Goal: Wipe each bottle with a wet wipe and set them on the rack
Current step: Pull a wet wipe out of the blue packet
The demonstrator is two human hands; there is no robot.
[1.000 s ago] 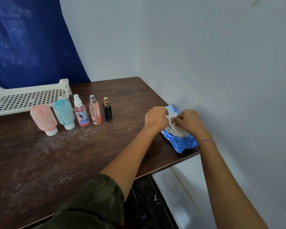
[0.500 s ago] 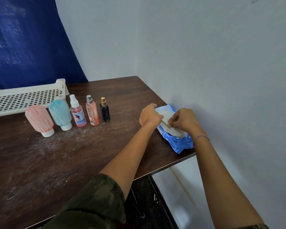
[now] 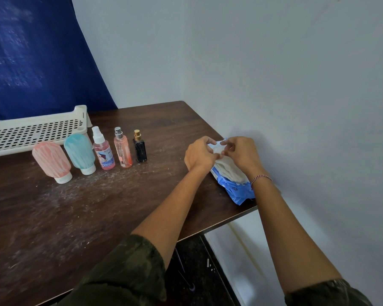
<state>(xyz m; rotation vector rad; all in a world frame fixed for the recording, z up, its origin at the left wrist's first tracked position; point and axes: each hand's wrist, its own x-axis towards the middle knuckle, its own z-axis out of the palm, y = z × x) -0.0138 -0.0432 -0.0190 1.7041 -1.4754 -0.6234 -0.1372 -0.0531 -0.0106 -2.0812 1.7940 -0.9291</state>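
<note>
white wipe (image 3: 217, 149) is now partly lifted off the blue pack (image 3: 237, 189) by the wall, where both hands lay low on it a moment ago. left hand (image 3: 199, 154) and right hand (image 3: 242, 154) each pinch its top edge. five bottles (image 3: 121, 149) stand unwiped before the rack (image 3: 31, 131), so wiping looks close.

I count five bottles lined up far left on the surface (image 3: 97, 217): one pink squeeze bottle (image 3: 51, 161), one teal squeeze bottle (image 3: 79, 152), one white-capped spray bottle (image 3: 103, 152), one silver-capped spray bottle (image 3: 122, 152) and one black bottle (image 3: 139, 150). One rack (image 3: 31, 133) stands behind them. One wipe pack (image 3: 234, 188) lies at right. Two hands: left hand (image 3: 198, 154), right hand (image 3: 241, 152).
</note>
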